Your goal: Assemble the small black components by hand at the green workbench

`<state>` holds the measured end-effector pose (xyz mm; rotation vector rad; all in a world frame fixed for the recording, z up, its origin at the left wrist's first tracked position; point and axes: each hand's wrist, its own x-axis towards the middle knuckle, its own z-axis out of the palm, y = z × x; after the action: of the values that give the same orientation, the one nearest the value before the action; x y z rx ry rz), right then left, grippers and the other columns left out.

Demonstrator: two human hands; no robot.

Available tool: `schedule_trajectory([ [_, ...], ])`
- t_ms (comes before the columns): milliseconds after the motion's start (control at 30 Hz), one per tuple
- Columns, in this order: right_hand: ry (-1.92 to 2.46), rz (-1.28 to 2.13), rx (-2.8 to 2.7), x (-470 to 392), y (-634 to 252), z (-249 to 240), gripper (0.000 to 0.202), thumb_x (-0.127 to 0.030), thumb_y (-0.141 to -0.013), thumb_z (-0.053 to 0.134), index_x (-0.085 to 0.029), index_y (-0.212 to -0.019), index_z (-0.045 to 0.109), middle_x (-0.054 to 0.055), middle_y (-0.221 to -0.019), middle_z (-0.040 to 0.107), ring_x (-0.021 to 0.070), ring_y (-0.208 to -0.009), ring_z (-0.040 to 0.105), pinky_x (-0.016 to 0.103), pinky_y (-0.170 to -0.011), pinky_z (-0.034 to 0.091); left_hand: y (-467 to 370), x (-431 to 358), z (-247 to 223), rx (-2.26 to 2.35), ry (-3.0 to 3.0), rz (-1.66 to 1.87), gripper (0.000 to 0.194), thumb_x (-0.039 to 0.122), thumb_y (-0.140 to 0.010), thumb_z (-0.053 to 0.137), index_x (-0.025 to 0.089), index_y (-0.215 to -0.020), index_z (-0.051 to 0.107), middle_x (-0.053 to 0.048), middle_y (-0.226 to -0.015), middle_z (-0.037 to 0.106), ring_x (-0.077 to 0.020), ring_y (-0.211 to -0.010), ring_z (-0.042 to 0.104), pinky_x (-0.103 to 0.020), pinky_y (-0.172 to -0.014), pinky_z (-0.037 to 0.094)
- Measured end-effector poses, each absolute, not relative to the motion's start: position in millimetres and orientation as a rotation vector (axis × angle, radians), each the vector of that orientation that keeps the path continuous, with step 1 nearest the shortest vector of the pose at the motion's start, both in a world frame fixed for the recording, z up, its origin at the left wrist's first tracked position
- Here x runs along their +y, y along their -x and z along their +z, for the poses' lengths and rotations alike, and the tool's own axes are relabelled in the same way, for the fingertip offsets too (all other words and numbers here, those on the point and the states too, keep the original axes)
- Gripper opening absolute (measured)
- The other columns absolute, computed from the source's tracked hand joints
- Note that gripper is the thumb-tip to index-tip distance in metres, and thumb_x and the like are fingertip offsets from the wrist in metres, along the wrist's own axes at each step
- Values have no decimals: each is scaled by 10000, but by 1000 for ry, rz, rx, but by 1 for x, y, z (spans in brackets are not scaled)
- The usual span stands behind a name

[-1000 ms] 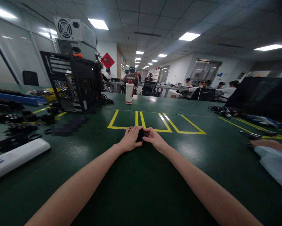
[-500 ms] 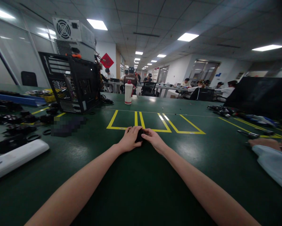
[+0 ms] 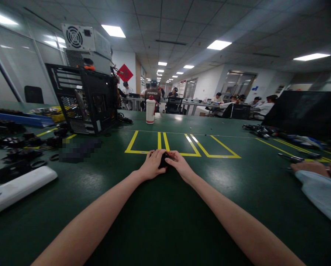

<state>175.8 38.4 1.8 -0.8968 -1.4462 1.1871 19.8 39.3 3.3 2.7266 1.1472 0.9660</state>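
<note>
Both hands are held together far out on the green table, arms stretched forward. A small black object is pinched between them: the left hand is curled over its left side, the right hand is closed on its right side with fingertips laid on top. The object is rested on or just above the mat, just short of the yellow tape outlines.

The surface is a dark green, slightly glossy mat in which the ceiling lights are reflected. To the left, an open black computer case is stood upright with a grey power supply on top; black parts are scattered near it, and a long white bar is laid at the left edge. A white bottle with a red cap is stood farther back. At the right edge, a co-worker's pale sleeve is rested on the table, cut off by the frame; tools are laid near it. Behind, seated people are seen at long tables in an open office under panel lights.

One patch left of centre is blurred out. The object is largely covered by the fingers; only a dark, rounded, matte form is made out, its shape not told
</note>
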Motion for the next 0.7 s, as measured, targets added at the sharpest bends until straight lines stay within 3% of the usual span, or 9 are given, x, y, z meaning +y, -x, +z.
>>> schedule_trajectory([
  [300, 720, 1322, -1491, 36, -180, 1, 338, -160, -596, 659, -223, -873, 478, -1, -997, 534, 153, -1004, 496, 354, -915, 354, -20, 40, 3, 1134, -2731, 963, 564, 242, -674, 551, 208, -1164, 275, -69, -1137, 419, -231, -1091, 378, -426, -963, 212],
  [500, 833, 1186, -1462, 35, -177, 1, 217, -250, -667, 607, -208, -846, 492, 3, -930, 547, 140, -942, 513, 340, -895, 367, -20, 40, 3, 1142, -2723, 969, 559, 258, -694, 543, 216, -1175, 262, -68, -1141, 417, -230, -1090, 378, -432, -961, 212],
  [700, 887, 1258, -1464, 38, -179, 2, 299, -240, -648, 618, -195, -925, 513, 34, -1006, 554, 167, -1007, 489, 362, -941, 328, -20, 41, 3, 1145, -2725, 967, 546, 268, -693, 544, 210, -1164, 274, -67, -1131, 420, -226, -1078, 391, -425, -959, 223],
])
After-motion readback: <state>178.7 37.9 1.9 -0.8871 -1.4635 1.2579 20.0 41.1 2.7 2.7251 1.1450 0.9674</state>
